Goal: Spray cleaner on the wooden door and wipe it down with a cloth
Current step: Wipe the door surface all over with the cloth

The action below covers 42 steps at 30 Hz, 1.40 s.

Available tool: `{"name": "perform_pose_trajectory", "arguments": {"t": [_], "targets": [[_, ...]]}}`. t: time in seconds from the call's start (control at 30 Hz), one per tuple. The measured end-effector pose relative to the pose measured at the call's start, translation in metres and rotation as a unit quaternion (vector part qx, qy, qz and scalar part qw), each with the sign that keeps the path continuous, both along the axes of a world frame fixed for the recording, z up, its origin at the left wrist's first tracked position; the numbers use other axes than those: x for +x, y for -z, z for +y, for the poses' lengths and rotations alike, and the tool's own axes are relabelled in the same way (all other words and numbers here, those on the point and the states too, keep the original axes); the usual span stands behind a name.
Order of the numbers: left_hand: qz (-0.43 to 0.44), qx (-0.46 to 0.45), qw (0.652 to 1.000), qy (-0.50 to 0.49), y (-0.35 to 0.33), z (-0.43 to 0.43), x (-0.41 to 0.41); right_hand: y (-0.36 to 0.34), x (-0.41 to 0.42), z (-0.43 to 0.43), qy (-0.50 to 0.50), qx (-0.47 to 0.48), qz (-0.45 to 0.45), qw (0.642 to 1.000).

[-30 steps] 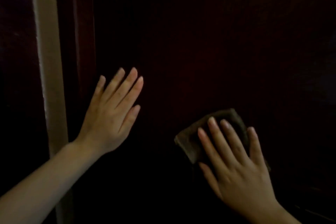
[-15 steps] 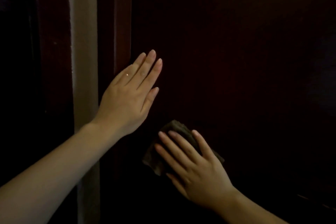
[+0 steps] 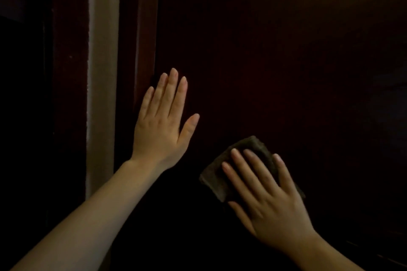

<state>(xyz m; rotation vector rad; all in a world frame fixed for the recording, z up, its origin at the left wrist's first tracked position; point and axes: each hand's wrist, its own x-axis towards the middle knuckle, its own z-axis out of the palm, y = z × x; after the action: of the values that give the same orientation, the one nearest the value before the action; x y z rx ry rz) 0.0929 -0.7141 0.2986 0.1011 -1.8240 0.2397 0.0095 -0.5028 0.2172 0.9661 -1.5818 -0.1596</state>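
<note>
The dark reddish-brown wooden door (image 3: 275, 61) fills most of the view, its flat face dim and nearly black towards the bottom, with a faint warm sheen near its upper right. Just beyond the door's left edge a narrow reddish moulding runs upright, and left of that stands a pale beige vertical strip (image 3: 103, 72). The bare left forearm rises from the lower left, and the left hand (image 3: 163, 125) lies flat against the door close to its left edge, fingers straight and together pointing up, thumb spread out to the side, holding nothing. The right hand (image 3: 268, 200) is lower on the door and further from that edge, its fingers straight and slightly fanned, pressing down on the small, folded, brownish-grey cloth (image 3: 214, 182). The cloth lies flat on the door's face under those fingers, its corners showing above and to the left of them. Half a second ago the cloth and the right hand sat nearer the door's left edge, almost under the left hand; they have since slid away from it, while the left hand has kept its place, its fingers now more upright.
</note>
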Motion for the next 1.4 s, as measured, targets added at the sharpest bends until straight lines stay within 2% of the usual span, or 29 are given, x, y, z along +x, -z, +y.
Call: {"name": "perform_pose_trajectory", "arguments": {"t": [0.1,0.23,0.27,0.37,0.5,0.67,0.77,0.97,1.1,1.17,1.27,1.4], "targets": [[0.03,0.011,0.999,-0.01,0.003,0.003,-0.005,0.021,0.005,-0.016,-0.02,0.008,-0.007,1.0],[0.014,0.013,1.0,-0.023,0.003,0.003,-0.001,0.072,0.004,-0.03,-0.015,0.207,0.05,0.977],[0.011,0.016,1.0,-0.024,0.003,0.004,0.0,0.076,0.001,-0.024,-0.012,0.219,0.07,0.973],[0.023,0.066,0.998,-0.007,0.009,0.015,-0.003,0.062,-0.007,0.009,-0.012,0.131,0.056,0.99],[0.088,0.168,0.981,0.035,0.022,0.041,-0.019,0.049,-0.015,0.046,-0.003,0.022,0.02,1.0],[0.098,0.207,0.973,0.032,0.043,0.062,-0.026,0.101,-0.019,0.044,-0.012,0.003,0.001,1.0],[0.08,0.199,0.977,0.014,0.069,0.084,-0.033,0.102,-0.024,0.067,-0.013,0.0,-0.01,1.0],[0.106,0.259,0.96,0.017,0.084,0.118,-0.048,0.064,-0.025,0.096,0.02,-0.156,-0.063,0.985],[0.078,0.179,0.981,-0.018,0.118,0.157,-0.063,0.076,-0.03,0.096,0.018,-0.137,-0.052,0.989],[0.079,0.169,0.982,-0.012,0.129,0.168,-0.069,0.078,-0.037,0.115,0.023,-0.116,-0.045,0.992],[0.103,0.192,0.976,-0.008,0.13,0.174,-0.073,0.069,-0.047,0.147,0.037,-0.146,-0.042,0.988],[0.125,0.283,0.951,0.003,0.131,0.209,-0.082,0.064,-0.047,0.151,0.056,-0.198,-0.054,0.977]]}}
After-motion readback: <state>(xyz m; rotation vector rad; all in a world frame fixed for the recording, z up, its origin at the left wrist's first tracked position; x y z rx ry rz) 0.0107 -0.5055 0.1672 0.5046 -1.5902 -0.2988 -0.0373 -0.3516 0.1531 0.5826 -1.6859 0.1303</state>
